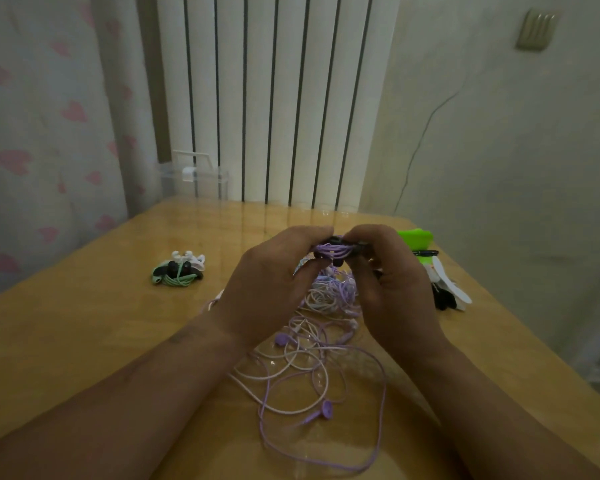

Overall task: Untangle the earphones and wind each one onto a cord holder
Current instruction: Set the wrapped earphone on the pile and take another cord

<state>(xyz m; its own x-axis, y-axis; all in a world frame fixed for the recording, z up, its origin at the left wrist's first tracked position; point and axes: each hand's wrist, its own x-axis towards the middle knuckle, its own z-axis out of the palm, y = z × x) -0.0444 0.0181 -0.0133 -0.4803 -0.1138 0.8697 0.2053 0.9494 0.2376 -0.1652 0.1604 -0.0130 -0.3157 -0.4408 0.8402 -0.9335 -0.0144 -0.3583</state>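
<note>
Above the counter [84, 341], the left hand [267, 282] and right hand [392, 282] both pinch one black cord holder [336, 241], fingers curled round its ends, with purple earphone cord [333, 252] wound on it. Below lies one loose tangle [312, 362] of purple and white cords, showing two purple earbuds. Two wound bundles [179, 270] sit left; perhaps three spare holders [444, 289] lie right.

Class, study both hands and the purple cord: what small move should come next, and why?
Probably one more turn of the purple cord round the black cord holder, which the left hand and right hand pinch between them above the table. Several turns are on it, yet much purple cord lies loose in the tangle below, so the winding looks unfinished.
</note>
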